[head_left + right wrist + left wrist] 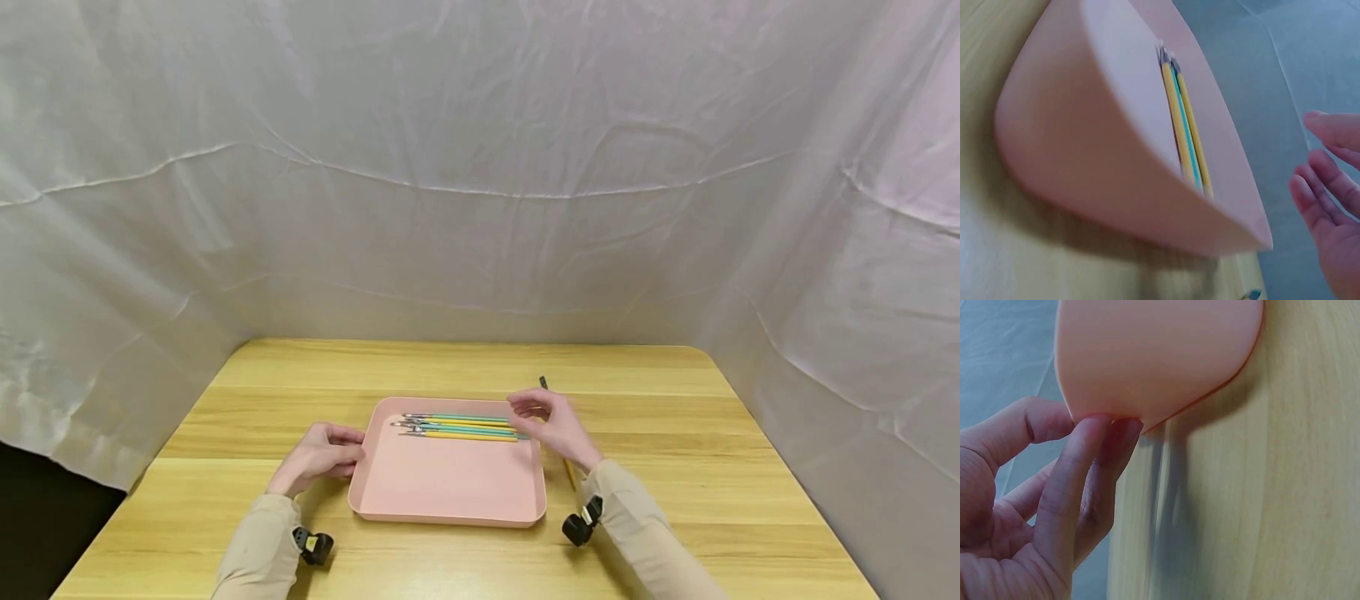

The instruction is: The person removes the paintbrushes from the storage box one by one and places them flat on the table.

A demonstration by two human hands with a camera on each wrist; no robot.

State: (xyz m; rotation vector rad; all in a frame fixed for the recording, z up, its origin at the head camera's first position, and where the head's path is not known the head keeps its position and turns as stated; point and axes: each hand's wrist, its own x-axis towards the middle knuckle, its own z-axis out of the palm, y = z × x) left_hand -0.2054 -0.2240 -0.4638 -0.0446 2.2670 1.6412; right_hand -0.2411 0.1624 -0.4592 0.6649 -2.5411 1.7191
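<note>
Several slim paintbrushes [457,427] with yellow and turquoise handles lie side by side in a pink tray [450,487], toward its far side. At the tray's left wall, my left hand [318,457] touches the outside with its fingertips [1092,425], fingers slightly bent. My right hand [555,425] is raised by the far right part of the tray, over the handle ends in the head view. Nothing is between its loosely curved fingers, as the right wrist view shows. Partly hidden by that hand, a single brush [571,473] with a dark head lies on the table right of the tray.
The wooden table [697,467] extends around the tray on all sides. Pale grey cloth [480,250] hangs behind it and along both sides. Small black cameras [313,546] are strapped to both wrists, over light sleeves.
</note>
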